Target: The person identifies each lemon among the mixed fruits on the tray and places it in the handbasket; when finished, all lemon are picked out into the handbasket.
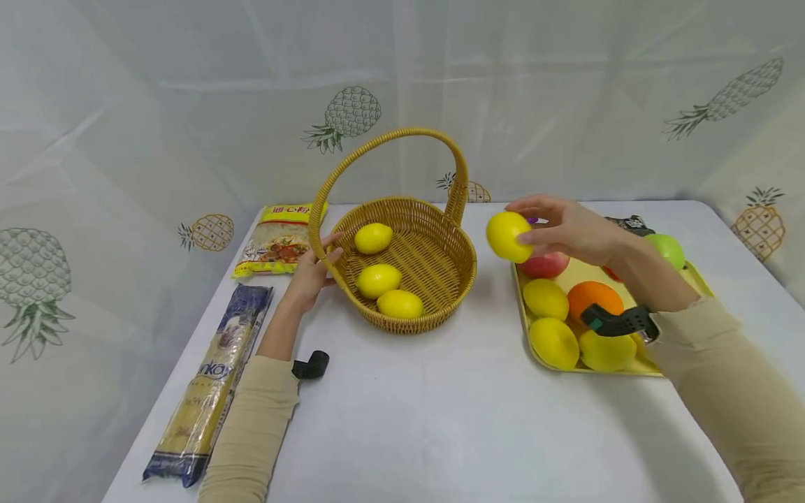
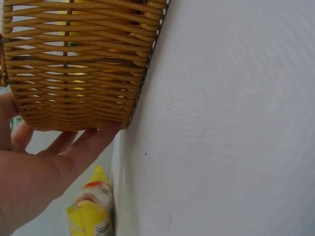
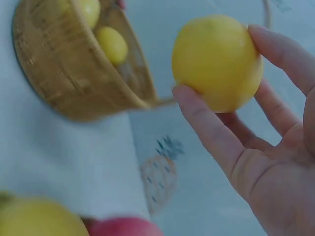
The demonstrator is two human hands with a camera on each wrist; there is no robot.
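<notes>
Right hand [image 1: 566, 227]: grip closed about a yellow fruit [image 1: 506, 237], thumb and fingertips round its sides, fruit lifted clear of the tabletop [image 1: 409, 412]. The fruit is nearly round; no long axis can be made out. Governing relation: it hangs at the far left corner of the yellow tray [image 1: 578, 271], with the wicker basket [image 1: 434, 264] just to its left and apart from it; the basket's hollow lies left and slightly near of the fruit. The right hand is the closer to that side; the left hand [image 1: 307, 279] is at the basket's left side, thumb at the rim and fingers along the outer wall, holding it. The tall handle [image 1: 411, 131] arches above the basket, its right foot standing at the far right of the rim. Three lemons [image 1: 379, 281] lie in the left and near part of the basket, with bare weave to their right. In the tray: a red fruit [image 1: 546, 265], an orange [image 1: 594, 300], a green apple [image 1: 666, 249] and further yellow fruits [image 1: 553, 342]. Tabletop white; a noodle packet [image 1: 273, 241] far left, a long pasta pack [image 1: 210, 384] nearer. Pineapple-printed cloth [image 1: 503, 70] hangs behind.
</notes>
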